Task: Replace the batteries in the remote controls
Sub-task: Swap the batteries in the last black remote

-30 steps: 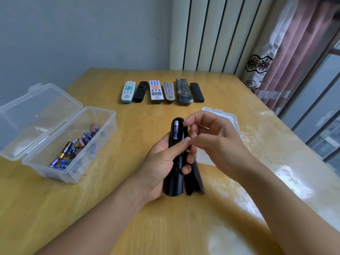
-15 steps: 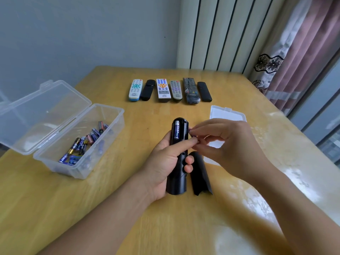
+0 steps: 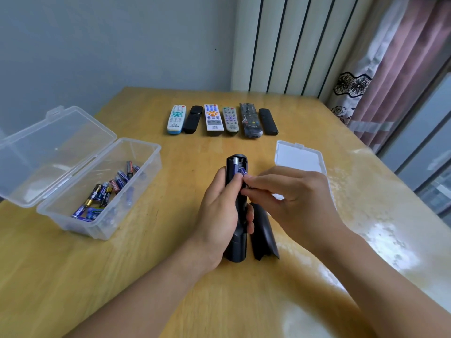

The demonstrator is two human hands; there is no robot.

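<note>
Wooden counter (image 3: 151, 276) scene. At left, an open clear box (image 3: 105, 191) contains loose batteries (image 3: 107, 191). At centre, the left hand (image 3: 219, 215) grips a black remote (image 3: 235, 245), back up, battery compartment exposed; its cover (image 3: 264, 237) lies just beside it. Right hand (image 3: 292, 198) fingers pinch a battery (image 3: 242, 171) tilted at the compartment. Six remotes (image 3: 222, 119) lie beyond.

On the counter (image 3: 151, 276) I see a row of remotes (image 3: 220, 119) at the far side. An open box (image 3: 102, 191) with batteries (image 3: 107, 191) in it sits left; a lidded box (image 3: 300, 157) lies right. Between them, my left hand (image 3: 219, 215) holds a remote (image 3: 235, 215), its cover (image 3: 263, 232) lying just right of it.
</note>
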